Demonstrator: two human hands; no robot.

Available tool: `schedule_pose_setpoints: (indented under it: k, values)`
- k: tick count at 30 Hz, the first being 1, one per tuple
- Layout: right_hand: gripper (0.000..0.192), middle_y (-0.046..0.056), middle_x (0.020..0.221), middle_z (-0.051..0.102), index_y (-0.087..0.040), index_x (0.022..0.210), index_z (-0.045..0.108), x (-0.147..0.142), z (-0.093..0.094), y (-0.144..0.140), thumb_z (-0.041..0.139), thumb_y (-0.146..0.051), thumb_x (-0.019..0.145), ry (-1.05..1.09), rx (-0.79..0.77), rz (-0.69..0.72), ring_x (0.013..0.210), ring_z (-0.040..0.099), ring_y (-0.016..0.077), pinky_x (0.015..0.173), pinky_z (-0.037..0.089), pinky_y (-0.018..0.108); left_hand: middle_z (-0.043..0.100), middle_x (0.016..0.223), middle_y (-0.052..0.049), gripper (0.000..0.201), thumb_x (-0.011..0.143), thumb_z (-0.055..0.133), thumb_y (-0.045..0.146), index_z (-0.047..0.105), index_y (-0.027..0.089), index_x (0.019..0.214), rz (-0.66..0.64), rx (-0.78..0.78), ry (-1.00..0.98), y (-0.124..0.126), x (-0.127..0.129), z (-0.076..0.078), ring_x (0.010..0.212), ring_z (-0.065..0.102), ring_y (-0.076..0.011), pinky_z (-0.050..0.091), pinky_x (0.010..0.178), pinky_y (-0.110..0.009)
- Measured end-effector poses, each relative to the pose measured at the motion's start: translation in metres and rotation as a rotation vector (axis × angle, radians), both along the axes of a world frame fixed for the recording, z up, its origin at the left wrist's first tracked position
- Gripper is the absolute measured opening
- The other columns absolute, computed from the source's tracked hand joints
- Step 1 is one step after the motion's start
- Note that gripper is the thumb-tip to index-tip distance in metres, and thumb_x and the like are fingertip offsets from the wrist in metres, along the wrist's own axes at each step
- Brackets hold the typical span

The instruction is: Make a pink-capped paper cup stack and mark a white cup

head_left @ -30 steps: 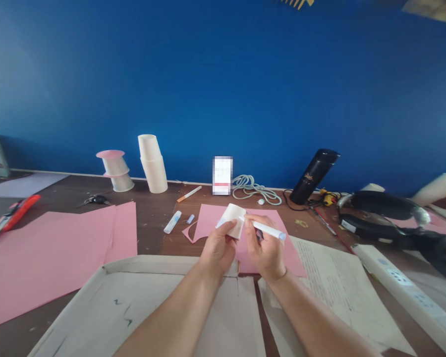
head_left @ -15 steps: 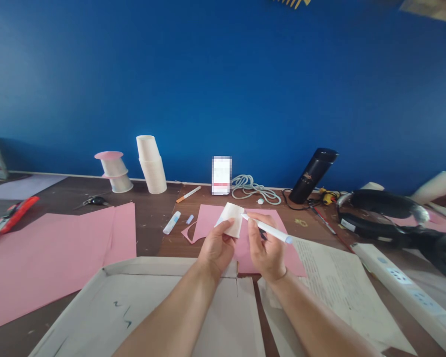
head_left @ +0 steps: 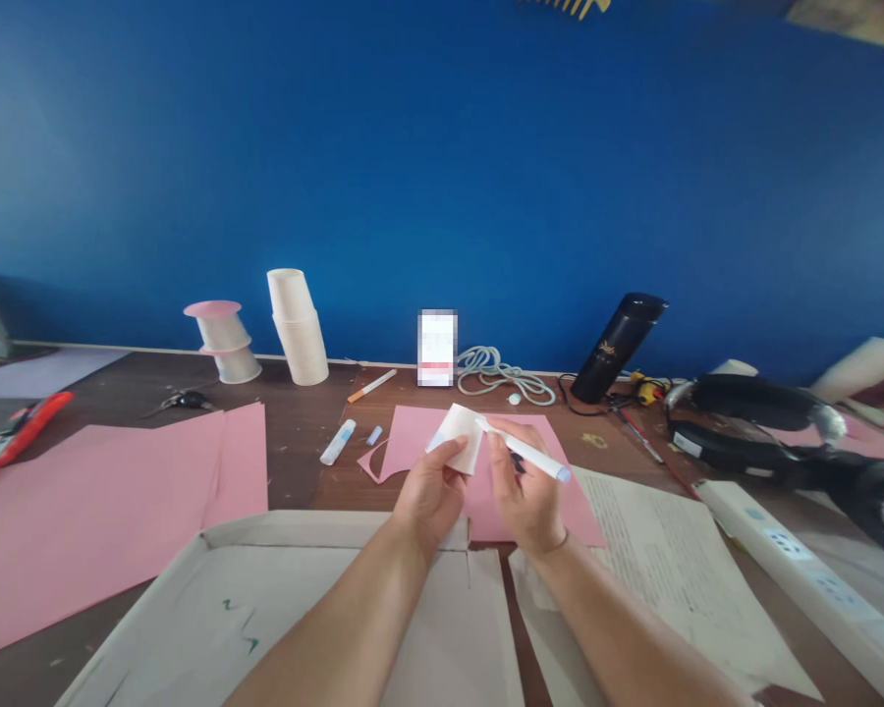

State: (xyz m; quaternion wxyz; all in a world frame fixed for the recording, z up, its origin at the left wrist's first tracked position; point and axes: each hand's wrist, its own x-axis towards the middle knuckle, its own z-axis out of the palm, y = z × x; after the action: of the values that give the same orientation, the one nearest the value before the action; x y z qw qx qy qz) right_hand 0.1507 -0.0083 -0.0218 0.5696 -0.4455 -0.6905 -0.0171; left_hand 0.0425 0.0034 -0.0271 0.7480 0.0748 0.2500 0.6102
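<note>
Pen [head_left: 524, 453] tip against held cup [head_left: 460, 435]

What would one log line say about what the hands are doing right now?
left hand: holds paper cup | right hand: holds white marker, tip at cup | under: pink paper

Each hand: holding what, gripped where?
Left hand holds a white paper cup by its side wall. Right hand holds a white marker near its tip end, tip at the cup.

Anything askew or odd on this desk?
Black flask leans tilted against the blue wall rather than standing upright. A glue stick lies uncapped, its cap beside it. Nothing spilled.
</note>
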Motion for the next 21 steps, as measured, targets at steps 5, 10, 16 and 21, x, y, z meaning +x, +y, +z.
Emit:
schedule_pose_setpoints:
  k: [5, 10, 16, 21]
  values:
    - [0.022, 0.010, 0.098, 0.067, -0.021, 0.107, 0.062, 0.0000, 0.0020, -0.0004, 0.049, -0.024, 0.089, -0.008, 0.005, 0.004, 0.088, 0.062, 0.0214, 0.080, 0.049, 0.039, 0.071, 0.097, -0.011, 0.021, 0.069, 0.067, 0.004, 0.067, 0.009, 0.089, -0.013, 0.024, 0.014, -0.0012, 0.0004, -0.0006, 0.095, 0.065, -0.0176, 0.050, 0.089, -0.024]
    - [0.022, 0.009, 0.098, 0.066, -0.021, 0.107, 0.062, 0.0003, 0.0017, 0.0001, 0.050, -0.023, 0.089, -0.005, 0.000, -0.001, 0.089, 0.061, 0.0212, 0.081, 0.049, 0.040, 0.072, 0.095, -0.010, 0.022, 0.069, 0.067, 0.004, 0.067, 0.010, 0.090, -0.021, 0.040, 0.016, -0.0019, 0.0002, -0.0002, 0.094, 0.065, -0.0165, 0.049, 0.088, -0.023]
    - [0.022, 0.010, 0.099, 0.066, -0.021, 0.108, 0.061, 0.0000, 0.0015, 0.0011, 0.050, -0.024, 0.089, -0.009, -0.011, -0.005, 0.089, 0.061, 0.0213, 0.081, 0.049, 0.039, 0.072, 0.096, -0.010, 0.024, 0.069, 0.067, 0.005, 0.068, 0.010, 0.092, -0.032, 0.079, 0.024, -0.0012, 0.0010, -0.0018, 0.093, 0.065, -0.0163, 0.050, 0.087, -0.023]
    - [0.021, 0.010, 0.098, 0.067, -0.020, 0.105, 0.062, 0.0001, 0.0015, 0.0015, 0.050, -0.025, 0.088, -0.011, -0.005, -0.019, 0.089, 0.062, 0.0210, 0.081, 0.049, 0.039, 0.072, 0.097, -0.010, 0.026, 0.069, 0.068, 0.005, 0.068, 0.010, 0.094, -0.031, 0.096, 0.041, -0.0006, 0.0008, -0.0035, 0.093, 0.065, -0.0164, 0.050, 0.086, -0.022]
